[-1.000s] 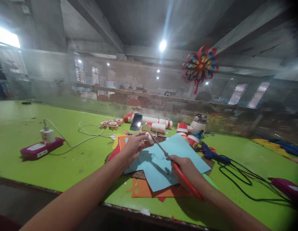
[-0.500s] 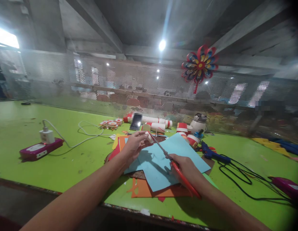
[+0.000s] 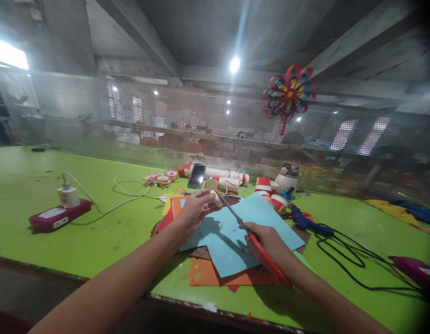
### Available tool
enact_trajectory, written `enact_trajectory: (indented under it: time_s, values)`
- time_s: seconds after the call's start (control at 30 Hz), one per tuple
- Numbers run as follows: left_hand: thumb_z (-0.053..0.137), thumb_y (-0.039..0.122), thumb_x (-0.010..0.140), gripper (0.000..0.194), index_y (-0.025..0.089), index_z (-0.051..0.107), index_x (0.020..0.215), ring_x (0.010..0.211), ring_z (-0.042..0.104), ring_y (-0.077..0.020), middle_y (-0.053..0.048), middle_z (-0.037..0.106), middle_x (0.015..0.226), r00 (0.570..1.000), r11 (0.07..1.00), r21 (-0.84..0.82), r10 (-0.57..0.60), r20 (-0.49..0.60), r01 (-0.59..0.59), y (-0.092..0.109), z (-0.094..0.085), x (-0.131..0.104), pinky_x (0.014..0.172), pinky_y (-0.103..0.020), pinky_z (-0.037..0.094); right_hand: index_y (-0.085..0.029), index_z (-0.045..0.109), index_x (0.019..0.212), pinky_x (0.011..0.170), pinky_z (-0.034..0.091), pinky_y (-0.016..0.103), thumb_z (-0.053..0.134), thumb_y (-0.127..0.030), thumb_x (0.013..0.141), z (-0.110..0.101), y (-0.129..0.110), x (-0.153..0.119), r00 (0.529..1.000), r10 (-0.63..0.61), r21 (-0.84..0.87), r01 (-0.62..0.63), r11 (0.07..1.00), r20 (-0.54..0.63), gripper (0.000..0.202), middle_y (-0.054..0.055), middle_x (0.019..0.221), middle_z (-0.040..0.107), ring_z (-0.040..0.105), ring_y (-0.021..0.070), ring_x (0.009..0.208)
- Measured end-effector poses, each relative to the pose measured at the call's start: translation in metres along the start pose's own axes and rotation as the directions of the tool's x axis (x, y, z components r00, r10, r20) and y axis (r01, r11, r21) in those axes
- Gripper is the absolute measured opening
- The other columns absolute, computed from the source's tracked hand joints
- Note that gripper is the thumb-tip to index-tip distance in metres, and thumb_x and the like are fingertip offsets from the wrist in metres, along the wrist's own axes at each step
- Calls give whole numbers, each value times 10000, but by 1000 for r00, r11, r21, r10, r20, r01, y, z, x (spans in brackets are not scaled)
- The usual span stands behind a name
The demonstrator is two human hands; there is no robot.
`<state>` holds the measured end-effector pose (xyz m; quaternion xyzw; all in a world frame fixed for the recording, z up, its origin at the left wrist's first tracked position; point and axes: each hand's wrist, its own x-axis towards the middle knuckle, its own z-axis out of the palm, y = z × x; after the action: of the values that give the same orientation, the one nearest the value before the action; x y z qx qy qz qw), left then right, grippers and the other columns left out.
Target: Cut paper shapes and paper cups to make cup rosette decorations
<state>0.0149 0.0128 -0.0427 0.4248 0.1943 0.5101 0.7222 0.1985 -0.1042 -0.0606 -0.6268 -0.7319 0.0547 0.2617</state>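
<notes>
My left hand (image 3: 197,208) pinches a small white piece with a red edge (image 3: 216,198), perhaps cut from a paper cup; its exact kind is unclear. In my right hand (image 3: 265,241) is a pair of scissors (image 3: 264,257) with red handles. Their blades point up and left, with the tips at the white piece. Whether the blades are parted there is too small to tell. Beneath both hands lies light blue paper (image 3: 227,253), on top of orange paper (image 3: 215,273) and other coloured sheets.
Behind the hands are a phone (image 3: 196,176), white-and-red rolls (image 3: 224,184), paper cups (image 3: 262,184) and a bottle (image 3: 286,177). At right lies a blue glue gun (image 3: 310,222) with a black cable. A purple power strip (image 3: 60,215) with a charger sits left on the green table (image 3: 107,250).
Both hands stay almost in place. The white piece is turned slightly at the scissor tips, and the scissor handles have shifted a little.
</notes>
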Motion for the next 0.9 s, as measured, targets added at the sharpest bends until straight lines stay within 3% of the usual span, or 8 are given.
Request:
enact_trajectory:
  time_s: [0.9]
  values:
    - [675,92,677,197,93,616,865,675,667,-184,-93,685,756,1000,999,48,-18,23,17,5,1,-1,708,-335,526,-176,633,1017,567,400,232,439,-137,753,-4,-2,-2,1000,-29,25,29,999,7,330,0,671,622,557,149,595]
